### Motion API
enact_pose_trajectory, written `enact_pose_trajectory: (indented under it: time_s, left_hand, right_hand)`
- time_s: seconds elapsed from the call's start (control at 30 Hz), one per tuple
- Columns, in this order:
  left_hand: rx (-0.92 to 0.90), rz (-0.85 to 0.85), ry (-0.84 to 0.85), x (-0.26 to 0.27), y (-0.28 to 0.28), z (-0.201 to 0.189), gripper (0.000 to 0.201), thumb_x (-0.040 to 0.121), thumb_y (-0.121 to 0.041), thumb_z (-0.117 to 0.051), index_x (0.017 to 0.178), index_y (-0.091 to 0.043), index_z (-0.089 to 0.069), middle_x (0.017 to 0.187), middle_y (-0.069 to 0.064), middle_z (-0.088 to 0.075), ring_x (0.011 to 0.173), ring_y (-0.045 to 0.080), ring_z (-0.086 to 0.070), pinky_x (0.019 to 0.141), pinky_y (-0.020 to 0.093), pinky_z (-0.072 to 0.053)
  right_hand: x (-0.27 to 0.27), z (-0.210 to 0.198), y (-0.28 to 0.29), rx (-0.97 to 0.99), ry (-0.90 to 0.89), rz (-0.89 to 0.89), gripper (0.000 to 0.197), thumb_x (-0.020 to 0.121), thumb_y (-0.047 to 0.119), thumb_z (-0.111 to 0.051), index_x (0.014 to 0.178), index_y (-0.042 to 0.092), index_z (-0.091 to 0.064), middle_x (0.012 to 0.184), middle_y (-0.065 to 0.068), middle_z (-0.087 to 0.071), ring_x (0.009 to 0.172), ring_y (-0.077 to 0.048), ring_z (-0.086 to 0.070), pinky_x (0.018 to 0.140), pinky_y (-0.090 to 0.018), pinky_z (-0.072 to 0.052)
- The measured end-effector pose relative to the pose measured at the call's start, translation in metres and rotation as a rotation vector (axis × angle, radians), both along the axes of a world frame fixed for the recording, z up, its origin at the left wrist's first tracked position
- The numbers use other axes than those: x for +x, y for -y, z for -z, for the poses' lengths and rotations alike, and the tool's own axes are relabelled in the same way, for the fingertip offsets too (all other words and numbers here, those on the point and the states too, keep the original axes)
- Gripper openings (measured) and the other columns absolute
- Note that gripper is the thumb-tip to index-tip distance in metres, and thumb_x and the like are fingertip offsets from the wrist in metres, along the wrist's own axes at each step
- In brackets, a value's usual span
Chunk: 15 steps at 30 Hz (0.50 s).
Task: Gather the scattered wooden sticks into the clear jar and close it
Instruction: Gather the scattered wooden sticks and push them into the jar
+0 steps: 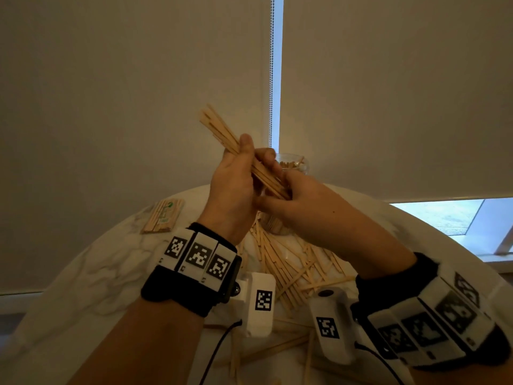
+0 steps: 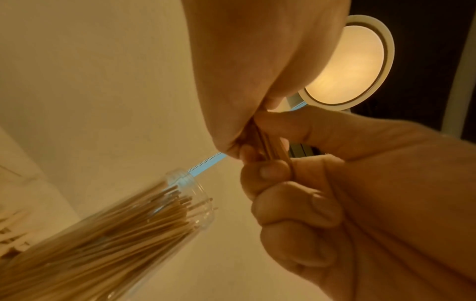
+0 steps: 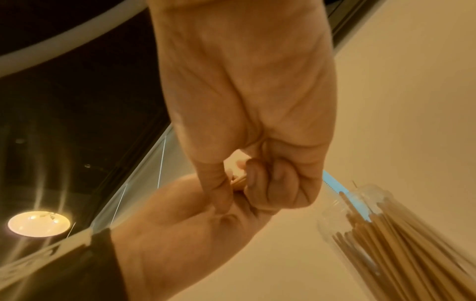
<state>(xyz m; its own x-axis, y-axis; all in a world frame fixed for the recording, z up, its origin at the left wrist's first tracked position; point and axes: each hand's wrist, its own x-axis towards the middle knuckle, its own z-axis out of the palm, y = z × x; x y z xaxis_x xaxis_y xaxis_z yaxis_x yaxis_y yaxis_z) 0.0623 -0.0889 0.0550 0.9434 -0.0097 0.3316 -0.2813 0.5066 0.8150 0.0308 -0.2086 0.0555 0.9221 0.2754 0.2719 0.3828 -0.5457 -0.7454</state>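
Note:
A bundle of wooden sticks (image 1: pixel 222 134) is held tilted in the air above the table, its top end pointing up and left. My left hand (image 1: pixel 238 173) grips the bundle's middle, thumb across it. My right hand (image 1: pixel 288 195) pinches the bundle's lower end (image 2: pixel 273 146). Just behind both hands stands the clear jar (image 1: pixel 294 163), open at the top and holding many sticks (image 2: pixel 123 234); the hands hide most of it in the head view. More loose sticks (image 1: pixel 288 270) lie scattered on the white marble table (image 1: pixel 105 259) below the hands.
A wrapped pack of sticks (image 1: pixel 163 215) lies at the table's back left. A roller blind with a bead chain (image 1: pixel 271 73) hangs behind the table. A few stray sticks (image 1: pixel 266 348) lie near the table's front edge. No lid is visible.

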Motion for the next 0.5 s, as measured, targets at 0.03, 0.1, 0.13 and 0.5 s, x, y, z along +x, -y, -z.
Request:
enact_pose_trajectory:
  time_s: [0.03, 0.1, 0.13, 0.5]
  left_hand:
    - [0.046, 0.021, -0.005, -0.002, 0.002, 0.001, 0.029, 0.108, -0.033, -0.037, 0.108, -0.007, -0.05, 0.083, 0.007, -0.066, 0.074, 0.02, -0.066, 0.069, 0.034, -0.057]
    - [0.107, 0.086, 0.0, -0.004, 0.006, 0.003, 0.035, 0.108, -0.035, -0.035, 0.108, -0.007, -0.056, 0.104, 0.011, -0.073, 0.09, 0.022, -0.071, 0.081, 0.035, -0.058]
    - [0.135, 0.13, 0.001, -0.007, 0.008, 0.003, 0.036, 0.109, -0.035, -0.034, 0.102, -0.012, -0.06, 0.113, 0.011, -0.073, 0.096, 0.021, -0.071, 0.088, 0.035, -0.057]
    - [0.187, 0.206, -0.128, -0.007, 0.002, -0.003, 0.028, 0.095, -0.024, -0.062, 0.119, -0.011, -0.054, 0.121, 0.014, -0.07, 0.105, 0.021, -0.067, 0.089, 0.039, -0.053]
  right_hand:
    - [0.0, -0.002, 0.001, 0.012, 0.026, 0.009, 0.016, 0.094, 0.036, -0.062, 0.106, 0.025, -0.061, 0.082, 0.0, -0.067, 0.066, -0.007, -0.064, 0.059, -0.024, -0.054]
    - [0.002, -0.003, 0.004, 0.017, 0.071, 0.058, 0.016, 0.094, 0.034, -0.062, 0.104, 0.022, -0.062, 0.086, -0.004, -0.069, 0.073, -0.015, -0.068, 0.068, -0.031, -0.057]
    - [0.004, -0.003, 0.005, 0.026, 0.089, 0.077, 0.016, 0.093, 0.032, -0.062, 0.105, 0.022, -0.061, 0.085, -0.004, -0.068, 0.073, -0.017, -0.068, 0.068, -0.032, -0.058]
    - [0.009, -0.006, 0.022, -0.268, 0.144, 0.114, 0.027, 0.102, 0.033, -0.043, 0.084, 0.022, -0.059, 0.067, 0.003, -0.056, 0.056, -0.01, -0.052, 0.057, -0.031, -0.043]
